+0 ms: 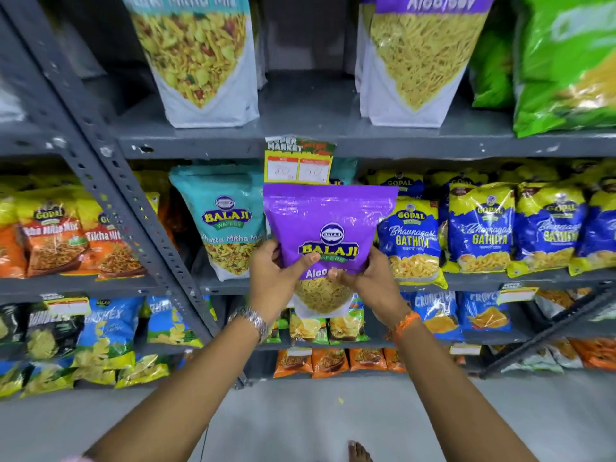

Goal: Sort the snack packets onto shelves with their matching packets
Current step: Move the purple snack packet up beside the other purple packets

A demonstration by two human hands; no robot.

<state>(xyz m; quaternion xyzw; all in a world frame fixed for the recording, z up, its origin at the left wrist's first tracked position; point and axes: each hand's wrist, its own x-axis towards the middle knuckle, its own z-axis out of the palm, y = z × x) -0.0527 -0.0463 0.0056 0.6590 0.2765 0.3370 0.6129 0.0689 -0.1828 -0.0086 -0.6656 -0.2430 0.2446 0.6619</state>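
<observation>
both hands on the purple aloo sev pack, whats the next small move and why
Probably lift it toward the top shelf: the purple Balaji packet, held by the left hand and right hand, matches the purple Aloo Sev pack there.

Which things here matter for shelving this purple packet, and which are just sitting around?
Matter:
purple Aloo Sev packet, held by left hand and right hand
matching big Aloo Sev packet, top shelf
teal Khatta Mitha packet, beside it

Sitting around:
blue Gathiya packets
orange Tikha Mitha packets
price tag
</observation>
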